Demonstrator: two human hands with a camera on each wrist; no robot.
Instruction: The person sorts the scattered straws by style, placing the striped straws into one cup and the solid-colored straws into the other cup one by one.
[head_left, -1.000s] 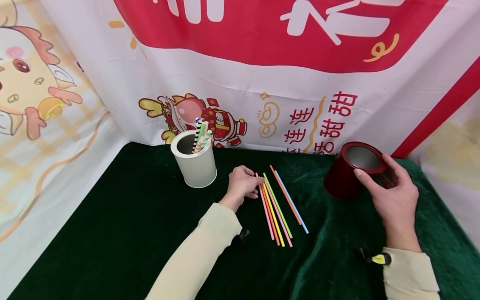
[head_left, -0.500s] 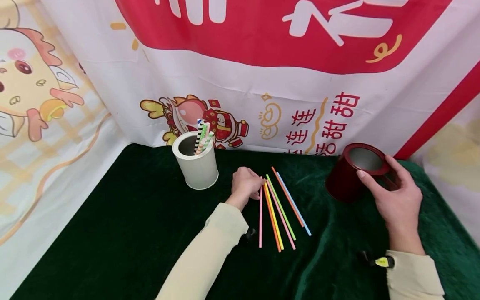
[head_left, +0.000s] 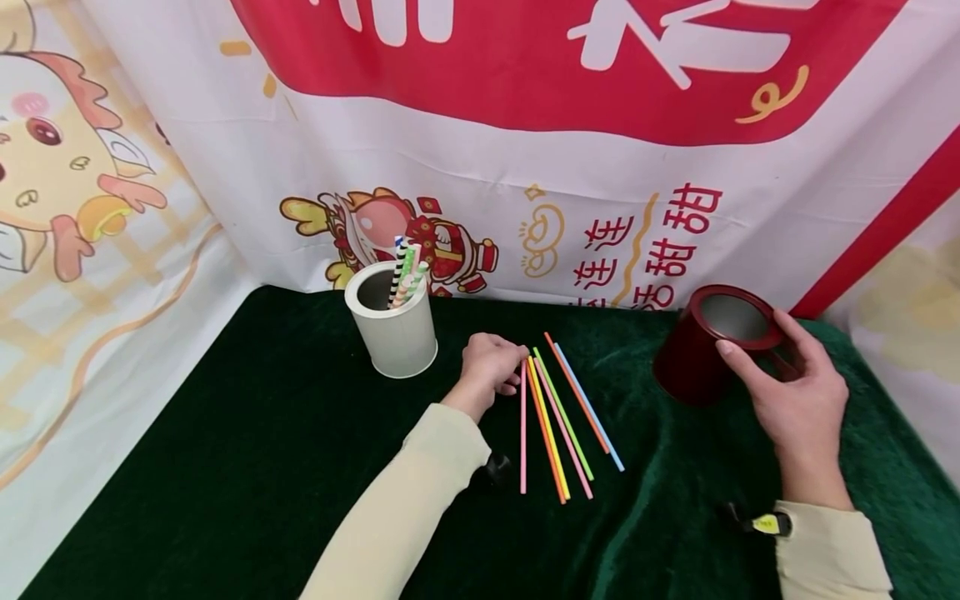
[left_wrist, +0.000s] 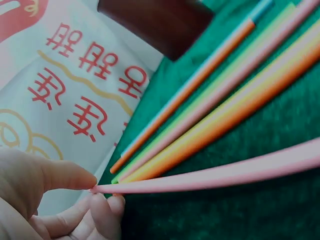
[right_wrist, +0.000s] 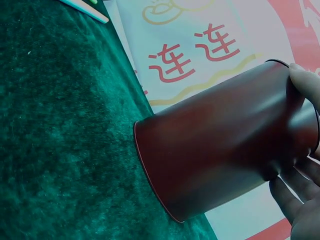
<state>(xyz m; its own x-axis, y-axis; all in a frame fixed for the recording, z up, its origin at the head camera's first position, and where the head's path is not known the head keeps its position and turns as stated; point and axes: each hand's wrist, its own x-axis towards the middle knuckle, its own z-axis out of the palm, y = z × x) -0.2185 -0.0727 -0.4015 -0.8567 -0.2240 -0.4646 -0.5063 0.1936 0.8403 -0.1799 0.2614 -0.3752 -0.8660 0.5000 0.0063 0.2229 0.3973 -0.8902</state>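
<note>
My left hand (head_left: 491, 371) pinches a pink straw (head_left: 523, 433) by its far end. In the left wrist view, thumb and fingertips meet on the tip of that pink straw (left_wrist: 225, 178), which angles away from the others. Just right of it on the cloth lie orange, yellow, pink and green straws (head_left: 572, 429) side by side, and beyond them an orange and a blue straw (head_left: 588, 408). My right hand (head_left: 806, 408) grips a dark red mug (head_left: 690, 362) at its rim, thumb on the near side. The right wrist view shows the mug's smooth side (right_wrist: 215, 150) and its base at the cloth.
At the back left stands a white cylindrical holder (head_left: 397, 346) with several striped straws (head_left: 405, 279) leaning in it. Dark green velvet cloth (head_left: 247, 467) covers the table. A printed white and red curtain (head_left: 465, 150) hangs right behind its back edge.
The pink straw in my left hand has swung away from the orange one, its near end now further left. My right hand keeps its hold on the mug.
</note>
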